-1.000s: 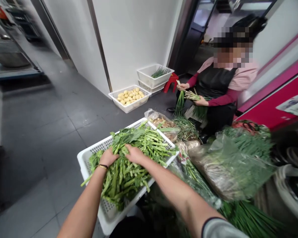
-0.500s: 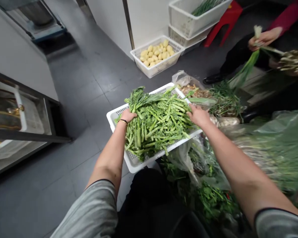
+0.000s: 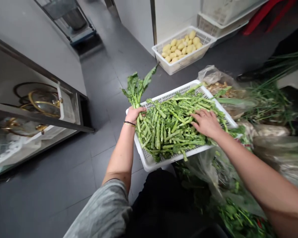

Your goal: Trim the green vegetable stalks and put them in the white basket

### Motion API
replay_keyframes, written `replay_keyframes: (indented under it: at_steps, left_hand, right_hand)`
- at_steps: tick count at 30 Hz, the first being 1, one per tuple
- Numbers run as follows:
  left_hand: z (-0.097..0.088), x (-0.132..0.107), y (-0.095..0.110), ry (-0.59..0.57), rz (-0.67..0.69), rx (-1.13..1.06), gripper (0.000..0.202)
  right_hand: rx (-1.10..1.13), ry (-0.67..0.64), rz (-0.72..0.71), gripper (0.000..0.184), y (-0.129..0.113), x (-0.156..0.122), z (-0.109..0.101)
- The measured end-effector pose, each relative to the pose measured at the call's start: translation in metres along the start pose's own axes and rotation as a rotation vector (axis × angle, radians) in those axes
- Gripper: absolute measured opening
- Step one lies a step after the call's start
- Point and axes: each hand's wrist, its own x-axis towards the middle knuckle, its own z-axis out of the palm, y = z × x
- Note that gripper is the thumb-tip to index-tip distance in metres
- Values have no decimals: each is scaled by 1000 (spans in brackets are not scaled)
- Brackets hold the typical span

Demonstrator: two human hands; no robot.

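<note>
A white plastic basket (image 3: 146,164) with slotted sides stands tilted in front of my knees, heaped with cut green stalks (image 3: 161,130) that look like broccolini. My left hand (image 3: 134,115) is closed around a bunch of broccolini (image 3: 135,91) at the basket's far left corner. Its leafy tops point up and away, and the lower stalks run down against the heap. On the right part of the heap rests my right hand (image 3: 206,124), palm down with fingers spread. Nothing shows gripped in it.
Beyond stands a white basket of peeled potatoes (image 3: 181,49), beside stacked white crates (image 3: 218,26) and a red stool (image 3: 263,16). Plastic bags with vegetables (image 3: 238,180) and long greens (image 3: 270,96) crowd the right. A metal shelf (image 3: 72,122) with lids is left.
My left hand has lifted the bunch's leafy end upright above the basket's corner. My right hand has moved from the basket's right rim onto the heap. The view has shifted left.
</note>
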Motion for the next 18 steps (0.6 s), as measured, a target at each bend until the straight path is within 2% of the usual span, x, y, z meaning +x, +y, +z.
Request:
replay_keyframes:
  at_steps: [2,4,6,8,10,12,15,18]
  left_hand:
    - [-11,-5,10,-3,19,-109,21]
    - [-21,-8,18,12,16,-180,20]
    - [-29,-11,23,50,-7,-237,19]
    - [-37,-13,24,88,-26,-275,19]
    - [-49,-15,21,109,-24,-275,19]
    - [-61,-20,12,129,-5,-232,21]
    - [-74,-31,-12,192,-36,-164,24]
    - [-70,-46,-39,195,-132,-156,27]
  right_hand:
    - [68,83,55,51,-23,12,-20]
    - [145,90,71,56,-59,33,-29]
    - [167,-37,34,57,-95,56,-24]
    - [154,-213,-9,51,-117,74,-12]
    - [170,-284,-42,44,-120,86,-1]
    - [226,-205,-82,41,-109,95,0]
    - [243,-109,-185,39,-93,115,-16]
    - [147,-120,-225,43,-92,141,-34]
